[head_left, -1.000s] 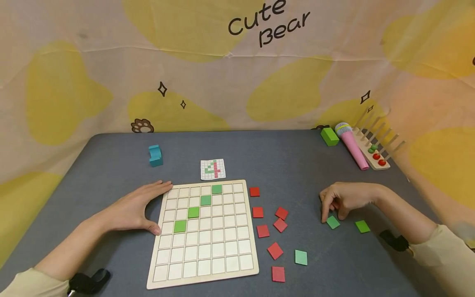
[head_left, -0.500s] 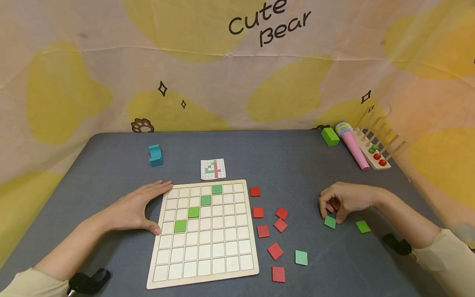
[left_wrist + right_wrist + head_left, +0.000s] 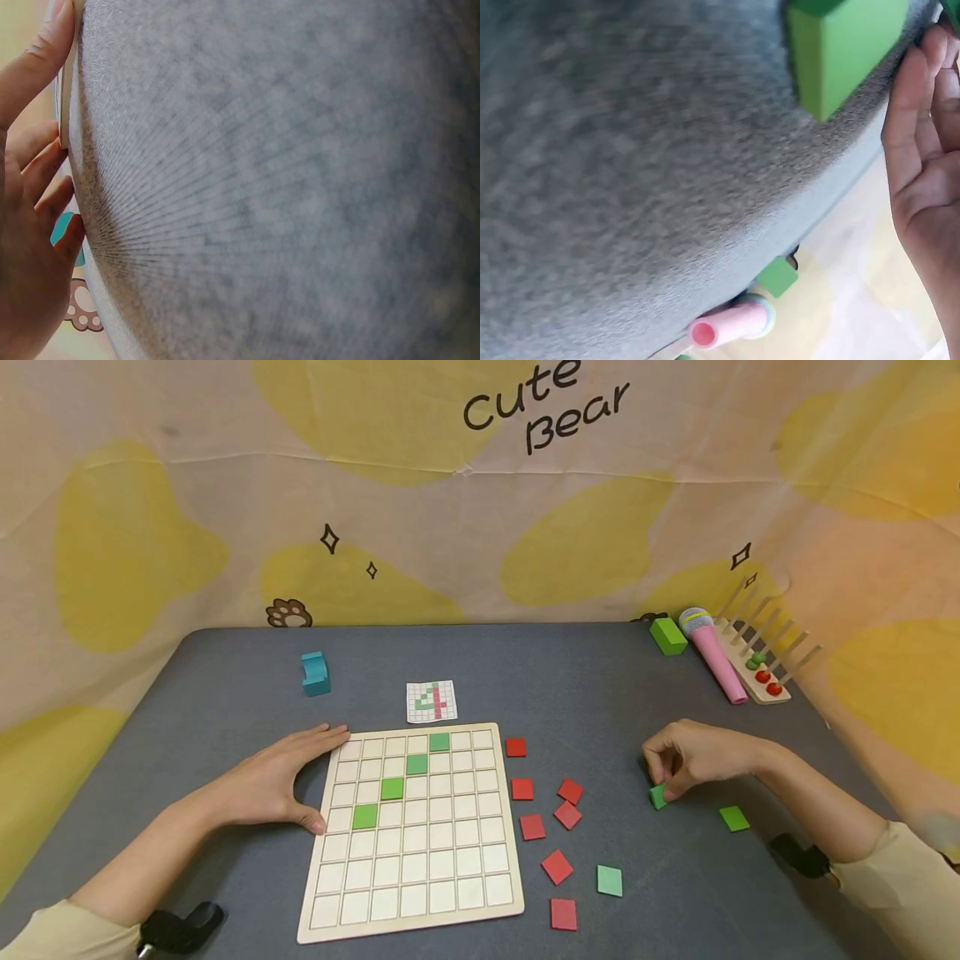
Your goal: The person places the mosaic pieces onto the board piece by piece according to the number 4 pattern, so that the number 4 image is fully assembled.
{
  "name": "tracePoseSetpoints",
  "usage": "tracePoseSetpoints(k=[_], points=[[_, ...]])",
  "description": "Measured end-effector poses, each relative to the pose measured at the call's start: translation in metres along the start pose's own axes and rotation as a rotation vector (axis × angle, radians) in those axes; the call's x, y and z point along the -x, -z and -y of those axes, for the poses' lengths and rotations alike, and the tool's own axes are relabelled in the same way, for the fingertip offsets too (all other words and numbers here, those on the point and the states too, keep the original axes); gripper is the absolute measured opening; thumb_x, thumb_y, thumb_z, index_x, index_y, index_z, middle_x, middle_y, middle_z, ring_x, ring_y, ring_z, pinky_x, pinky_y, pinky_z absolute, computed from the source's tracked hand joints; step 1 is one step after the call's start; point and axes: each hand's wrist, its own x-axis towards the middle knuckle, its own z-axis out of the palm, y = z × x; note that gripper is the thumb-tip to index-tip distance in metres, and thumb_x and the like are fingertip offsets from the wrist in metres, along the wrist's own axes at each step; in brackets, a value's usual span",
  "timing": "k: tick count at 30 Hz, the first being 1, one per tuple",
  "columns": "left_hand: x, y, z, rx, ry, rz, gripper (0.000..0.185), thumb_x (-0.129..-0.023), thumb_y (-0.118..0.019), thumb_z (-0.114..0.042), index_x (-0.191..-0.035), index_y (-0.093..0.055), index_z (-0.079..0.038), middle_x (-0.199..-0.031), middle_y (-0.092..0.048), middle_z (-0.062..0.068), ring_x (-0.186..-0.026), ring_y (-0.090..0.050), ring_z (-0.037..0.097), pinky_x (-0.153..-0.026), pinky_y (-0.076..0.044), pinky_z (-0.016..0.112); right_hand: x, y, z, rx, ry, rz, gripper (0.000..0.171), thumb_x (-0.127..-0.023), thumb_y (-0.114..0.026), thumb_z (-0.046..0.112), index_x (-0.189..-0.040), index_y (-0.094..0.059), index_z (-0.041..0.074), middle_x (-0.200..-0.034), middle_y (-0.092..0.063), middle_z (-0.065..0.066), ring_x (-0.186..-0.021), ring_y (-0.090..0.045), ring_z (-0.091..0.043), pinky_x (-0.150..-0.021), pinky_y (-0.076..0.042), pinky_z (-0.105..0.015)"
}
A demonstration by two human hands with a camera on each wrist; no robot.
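Note:
A wooden grid board [image 3: 412,885] lies on the grey table, with four green tiles [image 3: 391,789] set in a diagonal. My left hand [image 3: 281,781] rests flat against the board's left edge, fingers straight, thumb at the board's side [image 3: 64,97]. My right hand [image 3: 693,760] pinches a small green tile [image 3: 658,796] by its edges, tilted up off the table to the right of the board. Another green tile [image 3: 733,818] lies just right of that hand and shows large [image 3: 844,49] in the right wrist view.
Several red tiles [image 3: 557,866] and a pale green tile [image 3: 609,880] lie scattered right of the board. A pattern card [image 3: 431,702] sits behind it. A teal block [image 3: 315,673], a green block [image 3: 667,636], a pink toy microphone [image 3: 712,658] and a peg rack [image 3: 757,668] stand at the back.
My right hand has closed on the green tile that lay flat, dragged it slightly left and tipped it up on edge. My left hand has not moved.

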Motion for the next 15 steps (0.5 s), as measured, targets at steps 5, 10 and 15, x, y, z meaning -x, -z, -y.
tracePoseSetpoints(k=[5,10,15], points=[[-0.001,0.001,-0.002,0.001,-0.001,0.003,0.123,-0.055,-0.077,-0.077,-0.153,-0.037,-0.013,-0.158,-0.04,0.012,-0.147,-0.032,0.044,-0.109,-0.034,0.065,-0.008,0.002,0.007,-0.003,-0.006,-0.024,0.013,-0.083,-0.075,0.007,-0.088,-0.064,0.012,-0.075,-0.061,-0.007,-0.064,-0.054,0.003,-0.057,-0.051,-0.021],[-0.001,0.001,-0.002,-0.001,-0.002,0.007,0.123,-0.055,-0.077,-0.077,-0.153,-0.037,-0.013,-0.158,-0.04,0.012,-0.147,-0.032,0.044,-0.11,-0.034,0.065,-0.028,-0.001,0.022,0.003,-0.012,-0.046,0.02,-0.086,-0.075,0.012,-0.104,-0.068,0.013,-0.086,-0.065,-0.005,-0.076,-0.061,-0.006,-0.066,-0.055,-0.025],[0.0,0.001,0.0,-0.007,-0.002,0.003,0.124,-0.055,-0.077,-0.077,-0.153,-0.037,-0.013,-0.158,-0.04,0.012,-0.146,-0.032,0.043,-0.11,-0.034,0.064,-0.055,-0.012,0.037,0.031,0.002,-0.051,0.018,-0.087,-0.074,0.016,-0.104,-0.07,0.018,-0.086,-0.067,-0.002,-0.077,-0.061,-0.006,-0.068,-0.055,-0.023]])
